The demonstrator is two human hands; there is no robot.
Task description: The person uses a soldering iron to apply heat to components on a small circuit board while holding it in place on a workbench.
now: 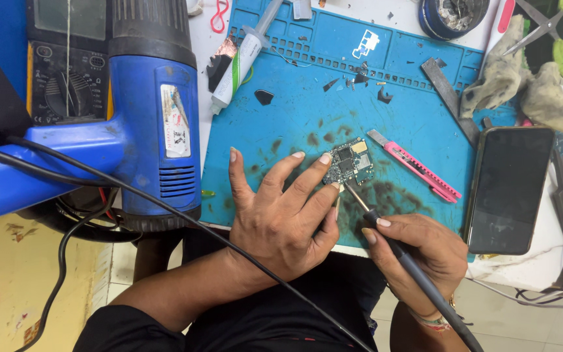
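Observation:
A small dark circuit board [350, 163] lies on the stained blue work mat [307, 104]. My left hand [281, 208] rests flat on the mat with fingers spread, and its fingertips press the board's left edge. My right hand [418, 251] grips a dark soldering iron [392, 244] like a pen. The iron's thin tip touches the board's lower edge. The iron's cable runs off toward the bottom right.
A big blue heat gun [144, 111] stands at the left, its black cord crossing my left forearm. A pink utility knife [415, 163], a dark phone [509, 189], a syringe [242, 55], a multimeter [66, 58], rags [522, 85] and scissors [555, 29] surround the mat.

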